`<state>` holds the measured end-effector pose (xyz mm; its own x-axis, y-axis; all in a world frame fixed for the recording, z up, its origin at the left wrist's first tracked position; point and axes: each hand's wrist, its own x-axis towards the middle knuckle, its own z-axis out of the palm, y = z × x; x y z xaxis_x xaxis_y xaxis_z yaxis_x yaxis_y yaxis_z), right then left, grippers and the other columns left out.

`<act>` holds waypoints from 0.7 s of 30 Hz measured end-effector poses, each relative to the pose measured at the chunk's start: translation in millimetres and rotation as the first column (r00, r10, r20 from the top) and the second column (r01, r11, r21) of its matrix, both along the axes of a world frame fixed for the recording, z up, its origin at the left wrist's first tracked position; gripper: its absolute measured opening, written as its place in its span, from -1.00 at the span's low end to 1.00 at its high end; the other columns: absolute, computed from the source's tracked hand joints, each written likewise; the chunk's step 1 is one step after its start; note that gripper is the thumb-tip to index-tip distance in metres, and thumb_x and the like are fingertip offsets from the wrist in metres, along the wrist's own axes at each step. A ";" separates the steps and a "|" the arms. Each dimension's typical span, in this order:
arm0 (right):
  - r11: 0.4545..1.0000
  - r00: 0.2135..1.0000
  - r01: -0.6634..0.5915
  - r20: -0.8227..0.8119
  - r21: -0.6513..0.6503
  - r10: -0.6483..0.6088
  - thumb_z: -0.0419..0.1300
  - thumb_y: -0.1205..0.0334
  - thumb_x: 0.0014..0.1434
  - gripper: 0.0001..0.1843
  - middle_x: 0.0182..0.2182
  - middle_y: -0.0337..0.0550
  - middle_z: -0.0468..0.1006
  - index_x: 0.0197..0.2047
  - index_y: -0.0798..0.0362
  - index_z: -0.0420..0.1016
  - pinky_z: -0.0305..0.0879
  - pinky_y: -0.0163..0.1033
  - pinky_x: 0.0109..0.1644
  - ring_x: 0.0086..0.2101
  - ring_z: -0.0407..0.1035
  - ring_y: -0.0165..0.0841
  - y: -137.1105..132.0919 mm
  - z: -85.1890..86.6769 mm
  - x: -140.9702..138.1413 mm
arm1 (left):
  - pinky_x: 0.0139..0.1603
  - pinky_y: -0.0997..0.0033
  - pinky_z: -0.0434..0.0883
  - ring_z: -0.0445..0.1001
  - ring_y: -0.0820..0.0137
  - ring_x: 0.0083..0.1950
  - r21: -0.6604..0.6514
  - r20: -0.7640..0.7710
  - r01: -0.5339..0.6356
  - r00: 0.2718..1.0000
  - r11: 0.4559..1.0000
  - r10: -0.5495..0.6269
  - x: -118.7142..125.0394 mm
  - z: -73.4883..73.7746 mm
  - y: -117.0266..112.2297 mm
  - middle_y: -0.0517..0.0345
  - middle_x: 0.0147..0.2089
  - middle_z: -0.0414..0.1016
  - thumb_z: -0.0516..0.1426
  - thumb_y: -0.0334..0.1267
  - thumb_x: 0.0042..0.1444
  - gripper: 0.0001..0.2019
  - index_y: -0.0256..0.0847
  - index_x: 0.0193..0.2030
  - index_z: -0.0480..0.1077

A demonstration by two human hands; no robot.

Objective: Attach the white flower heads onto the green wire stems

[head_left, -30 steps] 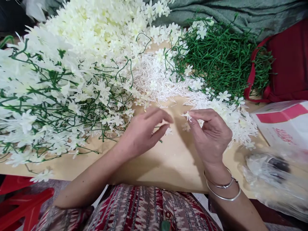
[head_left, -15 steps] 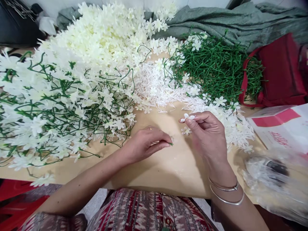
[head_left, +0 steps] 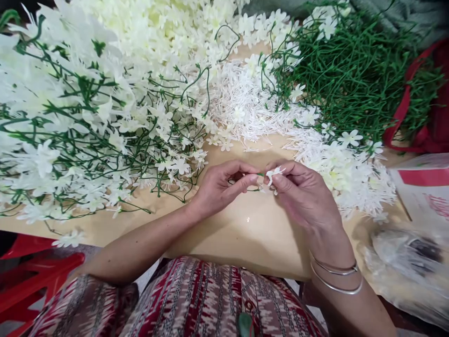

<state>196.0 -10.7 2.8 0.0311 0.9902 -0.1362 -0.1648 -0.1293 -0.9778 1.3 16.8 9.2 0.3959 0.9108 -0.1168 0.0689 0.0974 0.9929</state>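
Note:
My left hand (head_left: 219,187) pinches a thin green stem (head_left: 260,174) between thumb and forefinger. My right hand (head_left: 303,194) pinches a small white flower (head_left: 271,173) at its fingertips. The two hands meet over the tan table (head_left: 245,234), with the stem tip touching the flower. A second small white flower lies just under my right fingers, partly hidden.
Finished white flower sprays on green stems (head_left: 87,126) fill the left. Loose cream blossoms (head_left: 168,28) are heaped at the back, white stamen pieces (head_left: 245,103) in the middle, bare green stems (head_left: 351,75) at right. A red bag (head_left: 431,121) and clear plastic bags (head_left: 403,262) lie right.
My left hand lifted off the table with a green stem and moved right to meet my right hand. The right hand brought its flower down to the stem tip. The view shifted closer.

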 end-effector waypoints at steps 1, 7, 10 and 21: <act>1.000 1.000 -0.001 0.015 0.008 0.000 0.52 -0.05 0.05 -0.72 -0.30 -0.25 0.64 -0.39 -0.09 0.60 0.49 -0.18 -0.29 -0.37 0.50 -0.36 0.0 0.5 -0.6 | -0.29 0.42 0.45 0.52 0.42 -0.37 -0.005 0.001 -0.004 1.000 1.000 0.004 0.0 0.6 -0.2 0.09 -0.28 0.66 0.30 -0.01 0.25 -0.75 -0.13 -0.14 0.64; 1.000 0.999 -0.003 -0.038 -0.012 0.003 0.55 -0.02 0.01 -0.72 -0.32 -0.28 0.62 -0.39 -0.09 0.60 0.49 -0.21 -0.30 -0.40 0.48 -0.41 0.7 -1.8 -0.3 | -0.28 0.42 0.46 0.51 0.42 -0.37 -0.009 0.027 0.006 1.000 1.000 -0.006 1.2 2.1 -0.7 0.10 -0.31 0.65 0.30 0.01 0.24 -0.73 -0.15 -0.15 0.65; 0.998 0.995 -0.014 -0.103 -0.068 0.007 0.55 0.02 0.01 -0.75 -0.31 -0.29 0.62 -0.37 -0.08 0.61 0.47 -0.22 -0.30 -0.43 0.44 -0.44 1.0 -1.0 -0.9 | -0.26 0.41 0.47 0.53 0.41 -0.35 -0.001 0.057 0.007 0.998 1.000 -0.007 1.7 0.9 -1.3 0.09 -0.28 0.65 0.30 -0.03 0.26 -0.75 -0.16 -0.14 0.65; 0.976 0.984 -0.069 -0.174 -0.209 0.032 0.61 0.05 -0.07 -0.75 -0.38 -0.29 0.63 -0.40 -0.16 0.66 0.44 -0.24 -0.27 -0.41 0.45 -0.42 2.4 14.2 -2.0 | -0.27 0.51 0.49 0.54 0.48 -0.31 0.135 0.103 0.011 0.994 0.991 -0.025 3.3 -4.8 -1.2 0.07 -0.21 0.69 0.28 -0.07 0.30 -0.75 -0.24 -0.11 0.62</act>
